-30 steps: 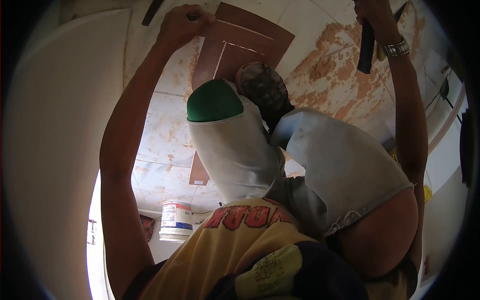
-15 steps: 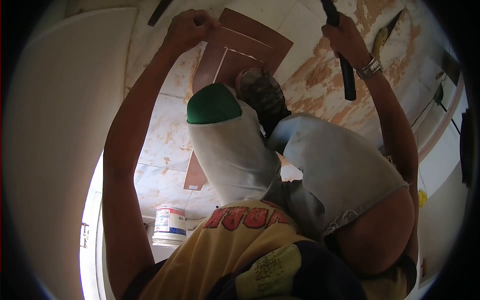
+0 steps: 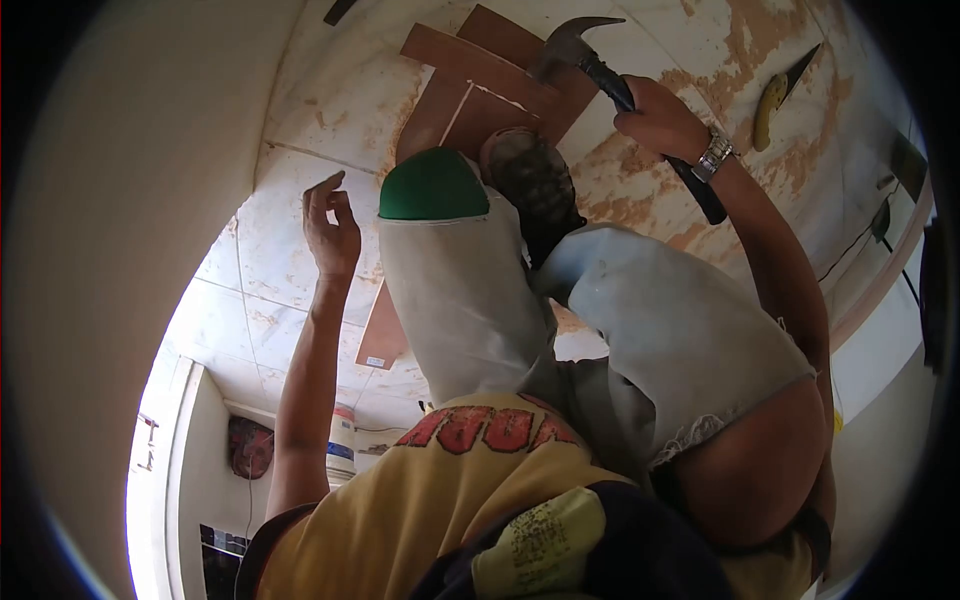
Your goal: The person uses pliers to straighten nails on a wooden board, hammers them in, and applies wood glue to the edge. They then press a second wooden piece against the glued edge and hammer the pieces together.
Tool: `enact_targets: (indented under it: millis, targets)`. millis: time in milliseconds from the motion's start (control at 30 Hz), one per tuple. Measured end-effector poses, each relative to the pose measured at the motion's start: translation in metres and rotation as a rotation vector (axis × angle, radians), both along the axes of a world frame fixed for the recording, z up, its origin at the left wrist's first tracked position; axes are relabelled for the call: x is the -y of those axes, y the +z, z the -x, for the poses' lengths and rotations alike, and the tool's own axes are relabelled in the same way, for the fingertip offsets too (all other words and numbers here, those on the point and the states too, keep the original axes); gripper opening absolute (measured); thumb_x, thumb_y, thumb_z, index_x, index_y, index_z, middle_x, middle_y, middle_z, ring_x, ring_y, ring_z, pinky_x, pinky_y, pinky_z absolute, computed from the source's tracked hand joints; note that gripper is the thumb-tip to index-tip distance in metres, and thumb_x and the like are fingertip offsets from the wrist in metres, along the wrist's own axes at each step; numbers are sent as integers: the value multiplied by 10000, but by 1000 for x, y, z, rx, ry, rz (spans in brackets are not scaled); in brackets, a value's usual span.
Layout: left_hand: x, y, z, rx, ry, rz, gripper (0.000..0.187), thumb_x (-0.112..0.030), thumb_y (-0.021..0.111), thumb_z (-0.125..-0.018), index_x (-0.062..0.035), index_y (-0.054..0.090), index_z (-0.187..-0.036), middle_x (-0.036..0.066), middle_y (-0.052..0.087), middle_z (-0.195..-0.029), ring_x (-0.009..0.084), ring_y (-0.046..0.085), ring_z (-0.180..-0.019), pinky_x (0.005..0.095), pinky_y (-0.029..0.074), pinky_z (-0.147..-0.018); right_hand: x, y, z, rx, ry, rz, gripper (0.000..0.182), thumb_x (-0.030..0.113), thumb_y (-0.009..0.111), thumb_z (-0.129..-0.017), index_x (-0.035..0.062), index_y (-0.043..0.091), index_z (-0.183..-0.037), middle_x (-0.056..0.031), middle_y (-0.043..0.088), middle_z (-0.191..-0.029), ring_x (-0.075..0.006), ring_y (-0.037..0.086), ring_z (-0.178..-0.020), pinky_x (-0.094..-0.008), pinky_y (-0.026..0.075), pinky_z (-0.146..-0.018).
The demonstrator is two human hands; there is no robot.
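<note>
My right hand [image 3: 655,120], with a metal watch on the wrist, is shut on the black handle of a claw hammer [image 3: 585,50]. The hammer's head hangs over the brown wooden boards [image 3: 470,80] that lie on the tiled floor. My shoe [image 3: 530,185] rests on the boards, just beyond the green knee pad [image 3: 432,187]. My left hand [image 3: 330,225] is raised to the left of the knee, away from the boards, its fingers loosely curled and apart with nothing seen in them.
A yellow-handled tool [image 3: 775,95] lies on the stained tiles at the upper right. A narrow brown board [image 3: 385,330] lies beside my left leg. A white bucket [image 3: 342,435] stands farther back. A pale curved wall [image 3: 120,250] fills the left.
My left hand has let go of the boards and drawn back beside the knee. My right hand has swung the hammer in from the right until its head is over the boards.
</note>
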State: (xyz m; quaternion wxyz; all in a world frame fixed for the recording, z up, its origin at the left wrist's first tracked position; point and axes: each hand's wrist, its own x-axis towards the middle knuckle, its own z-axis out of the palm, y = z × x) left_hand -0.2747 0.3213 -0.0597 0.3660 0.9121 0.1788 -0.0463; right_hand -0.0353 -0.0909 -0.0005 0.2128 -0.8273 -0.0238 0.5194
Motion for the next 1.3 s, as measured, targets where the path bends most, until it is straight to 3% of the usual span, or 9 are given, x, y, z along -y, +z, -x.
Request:
enact_targets:
  millis: [67, 133, 267, 433, 600, 733, 1067, 1233, 1300]
  targets:
    - [6, 20, 78, -207, -72, 107, 470, 32, 656, -875, -95, 627, -1327, 153, 619, -1182, 307, 637, -1021, 404, 525, -890, 7, 11, -3, 15, -43, -55, 238, 216, 660, -917, 23, 523, -944, -46, 537, -622, -159, 525, -391, -324, 430, -382]
    - [19, 33, 136, -430, -221, 31, 809, -154, 765, -837, -121, 386, -1551, 182, 486, -1400, 378, 452, -1326, 557, 369, -1075, 20, 20, -2, 130, -23, 103, 320, 330, 653, -962, 37, 529, -925, -37, 521, -609, -147, 527, -395, -321, 433, -384]
    - [58, 14, 200, -366, -148, -120, 1075, -294, 836, -768, -95, 216, -1623, 200, 425, -1467, 404, 430, -1331, 553, 297, -1138, 109, -14, 0, 484, 143, 226, 494, 495, 560, -992, 2, 587, -988, -89, 589, -593, -226, 579, -410, -389, 473, -417]
    - [72, 0, 209, -385, -29, -180, 1180, -339, 873, -713, -103, 175, -1635, 195, 419, -1473, 391, 404, -1363, 543, 280, -1156, 134, -25, -16, 313, 262, 448, 548, 494, 535, -988, -47, 619, -1010, -189, 677, -683, -337, 685, -559, -476, 554, -583]
    - [71, 19, 190, -487, -90, -159, 1128, -397, 852, -728, -146, 229, -1635, 177, 424, -1496, 395, 409, -1385, 542, 371, -1121, 100, -22, -32, 397, 599, 497, 506, 387, 554, -962, -91, 677, -1075, -311, 725, -978, -431, 728, -957, -505, 573, -860]
    - [65, 15, 187, -461, -109, -141, 1058, -414, 826, -754, -137, 284, -1620, 174, 437, -1502, 407, 442, -1358, 550, 394, -1103, 81, -16, -25, 360, 517, 544, 397, 270, 552, -929, -38, 723, -1112, -282, 721, -1111, -426, 695, -1097, -483, 544, -971]
    - [85, 9, 163, -486, -212, -175, 777, -293, 730, -851, -90, 414, -1531, 204, 479, -1458, 448, 482, -1298, 548, 410, -1085, 75, -10, -28, 365, 604, 497, 400, 278, 554, -940, -64, 702, -1084, -293, 732, -1004, -432, 725, -994, -506, 575, -873]
    - [82, 0, 161, -486, -209, -147, 701, -260, 724, -855, -79, 477, -1486, 209, 538, -1401, 432, 513, -1271, 535, 437, -1065, 74, 4, -29, 271, 516, 540, 414, 299, 549, -938, -44, 647, -1148, -305, 706, -1111, -461, 693, -1056, -547, 535, -934]
    - [73, -1, 159, -469, -208, -95, 671, -246, 722, -857, -74, 502, -1468, 211, 562, -1378, 425, 526, -1260, 530, 447, -1057, 79, 3, -33, 289, 535, 529, 387, 277, 567, -920, -43, 650, -1120, -267, 726, -1043, -404, 729, -952, -502, 574, -843]
